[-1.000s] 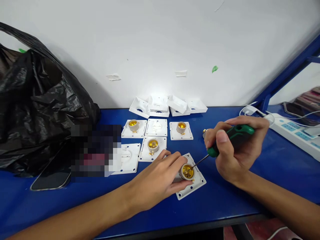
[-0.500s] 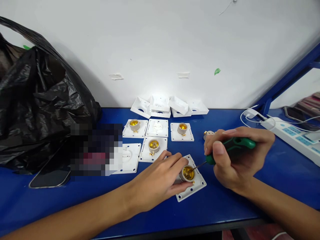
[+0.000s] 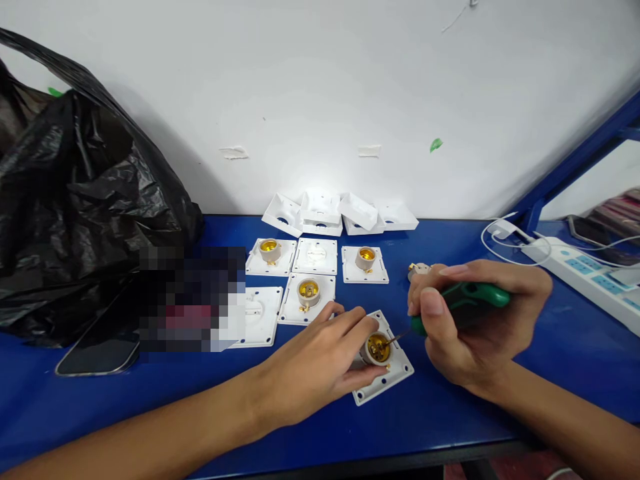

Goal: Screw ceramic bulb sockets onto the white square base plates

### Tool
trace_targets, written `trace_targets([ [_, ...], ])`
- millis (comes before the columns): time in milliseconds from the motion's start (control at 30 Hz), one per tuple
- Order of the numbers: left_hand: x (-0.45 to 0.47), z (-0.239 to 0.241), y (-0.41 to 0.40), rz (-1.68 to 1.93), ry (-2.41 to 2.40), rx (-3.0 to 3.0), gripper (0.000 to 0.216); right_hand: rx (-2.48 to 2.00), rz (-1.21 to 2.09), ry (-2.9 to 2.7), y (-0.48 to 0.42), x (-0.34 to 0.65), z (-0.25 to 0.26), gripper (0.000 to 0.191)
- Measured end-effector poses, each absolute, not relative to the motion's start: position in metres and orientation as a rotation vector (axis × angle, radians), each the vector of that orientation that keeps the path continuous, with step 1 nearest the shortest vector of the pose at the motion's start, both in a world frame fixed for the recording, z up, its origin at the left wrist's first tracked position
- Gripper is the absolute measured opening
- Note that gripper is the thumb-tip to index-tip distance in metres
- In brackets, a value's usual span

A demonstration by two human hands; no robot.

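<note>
A white square plate (image 3: pixel 391 377) with a brass-lined lamp socket (image 3: pixel 377 347) lies near the front of the blue table (image 3: pixel 450 407). My left hand (image 3: pixel 320 363) is closed round the socket, fingers pinching its side. A green-and-black screwdriver (image 3: pixel 463 303) is gripped in my right hand (image 3: pixel 475 327), and its thin metal tip reaches into the socket's brass inside.
Several more white plates, some with sockets (image 3: pixel 309 291), lie in rows behind, with empty white covers (image 3: pixel 340 213) stacked by the wall. A black plastic bag (image 3: pixel 75 200) fills the left. A dark phone (image 3: pixel 97 353) lies at the left front; a white power strip (image 3: pixel 595 277) with cables sits far right.
My right hand has lowered the screwdriver handle and tilted it flatter, its tip staying in the socket. The view has shifted slightly. My left hand keeps its hold.
</note>
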State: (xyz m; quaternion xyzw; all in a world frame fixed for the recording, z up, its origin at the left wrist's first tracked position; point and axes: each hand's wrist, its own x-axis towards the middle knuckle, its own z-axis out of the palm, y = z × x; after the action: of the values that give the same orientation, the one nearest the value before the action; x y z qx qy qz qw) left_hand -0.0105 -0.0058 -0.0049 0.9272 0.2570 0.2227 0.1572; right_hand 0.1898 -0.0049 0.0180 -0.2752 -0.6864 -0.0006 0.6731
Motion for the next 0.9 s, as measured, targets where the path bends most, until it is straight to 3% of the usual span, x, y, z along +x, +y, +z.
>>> trace_targets([
  [900,-0.0099,-0.005,-0.0058,0.63,0.705,2.668,0.034,-0.533,0.018,-1.59,-0.0031,0.1926,0.0154,0.047],
])
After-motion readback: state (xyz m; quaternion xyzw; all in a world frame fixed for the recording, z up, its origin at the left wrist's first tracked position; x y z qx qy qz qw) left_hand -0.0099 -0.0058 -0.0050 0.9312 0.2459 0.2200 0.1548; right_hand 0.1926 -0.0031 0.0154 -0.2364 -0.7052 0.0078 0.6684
